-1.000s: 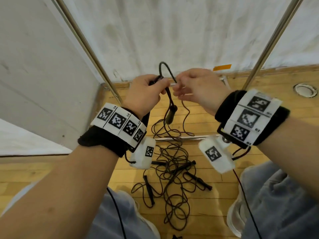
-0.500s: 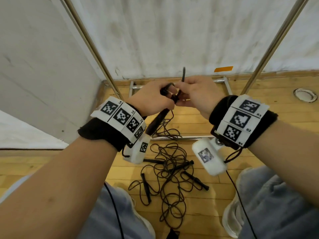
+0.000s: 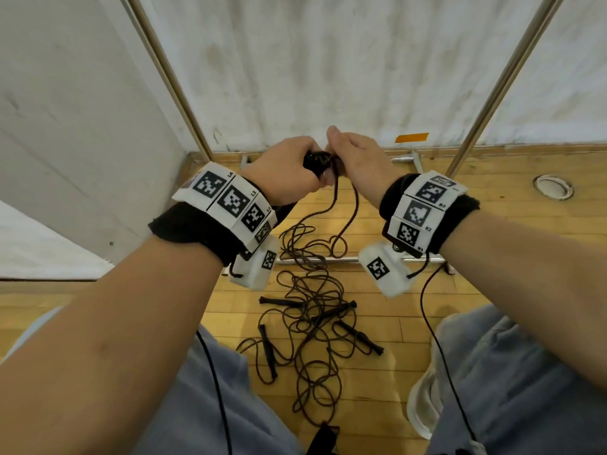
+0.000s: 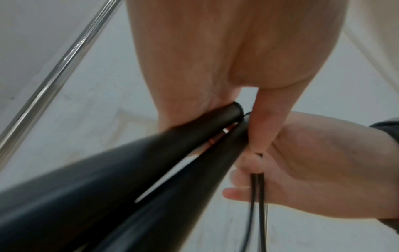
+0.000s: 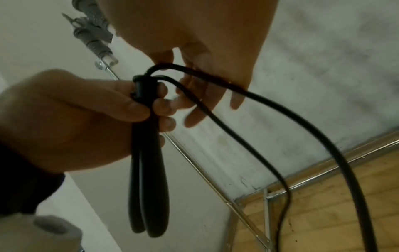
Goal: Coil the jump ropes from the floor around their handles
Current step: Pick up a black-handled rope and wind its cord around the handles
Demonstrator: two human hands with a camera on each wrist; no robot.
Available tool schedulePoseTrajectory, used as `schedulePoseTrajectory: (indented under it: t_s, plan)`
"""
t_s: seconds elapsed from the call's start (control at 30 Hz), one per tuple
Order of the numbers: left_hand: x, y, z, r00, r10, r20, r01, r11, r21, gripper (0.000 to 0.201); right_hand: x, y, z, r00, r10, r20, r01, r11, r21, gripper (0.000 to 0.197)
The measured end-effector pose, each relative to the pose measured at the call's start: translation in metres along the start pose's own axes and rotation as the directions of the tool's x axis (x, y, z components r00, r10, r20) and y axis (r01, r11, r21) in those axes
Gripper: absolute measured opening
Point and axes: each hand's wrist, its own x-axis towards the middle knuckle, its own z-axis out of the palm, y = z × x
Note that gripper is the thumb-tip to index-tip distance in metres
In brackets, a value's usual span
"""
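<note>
So my left hand has both handles squeezed side by side, fingers wrapped round them near the top where the cord comes out, fat ends pointing down and back toward my left wrist. That's the long axis I've got to wrap around, basically up-and-down and tilted a bit toward me. Just to the right of that, touching it, my right hand has the two strands of cord running through loosely curled fingers, so it's more guiding than clamping, though from the head view the fingertips are hidden and I can't tell exactly how tight the pinch is. From there the cord drops off to the right of the handles and straight down to the floor, where it joins the pile of other ropes between my knees. I reckon the right hand does the winding, since it's the one on the cord, and the wrap has to go across the handles, not along them. No turns are on yet.
</note>
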Motion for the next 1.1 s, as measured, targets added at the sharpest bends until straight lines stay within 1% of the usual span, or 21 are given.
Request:
schedulePoseTrajectory:
  t_s: [0.07, 0.13, 0.17, 0.27, 0.33, 0.4, 0.47, 0.5, 0.53, 0.57, 0.6, 0.67, 0.7, 0.73, 0.77, 0.8, 0.87, 0.93, 1.03, 1.1]
  plan:
    - [-0.002, 0.000, -0.003, 1.000, -0.018, -0.016, 0.017, 0.998, -0.063, 0.028, -0.003, -0.004, 0.000, 0.999, -0.035, -0.011, 0.035, 0.999, 0.031, 0.047]
    - [-0.005, -0.001, -0.005, 0.999, -0.039, -0.015, 0.036, 0.991, -0.126, 0.036, -0.005, -0.005, 0.000, 0.995, -0.088, -0.049, 0.088, 0.996, 0.004, 0.046]
    - [-0.006, -0.001, -0.005, 0.999, -0.041, -0.012, 0.039, 0.991, -0.129, 0.038, -0.006, -0.005, 0.001, 0.993, -0.100, -0.064, 0.100, 0.995, -0.009, 0.046]
    - [-0.006, -0.001, -0.004, 1.000, -0.007, -0.031, 0.006, 0.999, -0.035, 0.033, -0.009, -0.006, 0.003, 0.991, -0.104, -0.080, 0.102, 0.994, -0.026, 0.046]
    - [-0.006, -0.002, -0.006, 0.998, 0.028, -0.049, -0.030, 0.999, -0.028, 0.025, -0.009, -0.011, 0.003, 0.993, -0.090, -0.076, 0.090, 0.996, 0.007, 0.045]
    - [-0.007, -0.004, -0.010, 0.998, 0.043, -0.051, -0.046, 0.998, -0.050, 0.018, -0.006, -0.019, -0.002, 0.996, -0.045, -0.082, 0.057, 0.988, 0.146, 0.043]
    - [-0.008, -0.008, -0.011, 0.999, 0.045, -0.017, -0.046, 0.997, -0.066, 0.017, -0.003, -0.025, -0.007, 0.996, 0.009, -0.092, 0.024, 0.936, 0.351, 0.042]
    - [-0.009, -0.010, -0.011, 0.999, 0.048, 0.002, -0.047, 0.995, -0.087, 0.017, -0.002, -0.026, -0.009, 0.995, 0.022, -0.099, 0.022, 0.905, 0.426, 0.043]
    - [-0.010, -0.012, -0.009, 0.998, 0.054, 0.012, -0.052, 0.991, -0.124, 0.018, -0.002, -0.026, -0.010, 0.994, 0.025, -0.110, 0.028, 0.891, 0.454, 0.042]
    - [-0.011, -0.013, -0.008, 0.998, 0.063, 0.017, -0.059, 0.984, -0.167, 0.017, -0.002, -0.026, -0.010, 0.991, 0.023, -0.130, 0.036, 0.900, 0.434, 0.043]
    - [-0.013, -0.015, -0.006, 0.997, 0.070, 0.021, -0.065, 0.978, -0.198, 0.015, -0.002, -0.024, -0.011, 0.987, 0.014, -0.158, 0.045, 0.930, 0.364, 0.043]
    - [-0.014, -0.019, -0.005, 0.996, 0.086, 0.020, -0.081, 0.981, -0.177, 0.011, 0.000, -0.020, -0.013, 0.978, -0.032, -0.205, 0.056, 0.992, 0.113, 0.045]
    - [-0.015, -0.022, -0.005, 0.996, 0.093, 0.013, -0.090, 0.987, -0.132, 0.011, 0.000, -0.019, -0.014, 0.979, -0.055, -0.198, 0.052, 0.998, -0.019, 0.045]
    - [-0.015, -0.025, -0.005, 0.995, 0.100, 0.012, -0.098, 0.992, -0.082, 0.011, 0.000, -0.017, -0.014, 0.983, -0.063, -0.170, 0.044, 0.993, -0.112, 0.045]
    - [-0.015, -0.028, -0.006, 0.994, 0.107, 0.019, -0.106, 0.994, -0.040, 0.011, 0.000, -0.016, -0.014, 0.990, -0.056, -0.126, 0.036, 0.987, -0.158, 0.044]
    - [-0.015, -0.030, -0.006, 0.993, 0.113, 0.033, -0.113, 0.994, -0.014, 0.010, -0.001, -0.014, -0.013, 0.997, -0.038, -0.073, 0.026, 0.987, -0.161, 0.043]
    - [-0.016, -0.033, -0.008, 0.989, 0.133, 0.065, -0.132, 0.991, -0.026, 0.005, -0.003, -0.012, -0.014, 0.999, 0.013, 0.044, -0.010, 0.996, -0.088, 0.042]
    - [-0.016, -0.036, -0.009, 0.987, 0.145, 0.065, -0.141, 0.988, -0.063, 0.011, -0.001, -0.014, -0.017, 0.990, 0.043, 0.132, -0.037, 0.998, -0.050, 0.041]
    - [-0.015, -0.040, -0.008, 0.992, 0.129, 0.017, -0.126, 0.984, -0.129, 0.007, 0.001, -0.020, -0.022, 0.984, 0.055, 0.170, -0.055, 0.998, -0.004, 0.038]
    - [-0.013, -0.045, -0.005, 0.993, 0.119, -0.016, -0.120, 0.983, -0.142, 0.014, 0.003, -0.022, -0.021, 0.990, 0.070, 0.125, -0.080, 0.994, 0.078, 0.037]
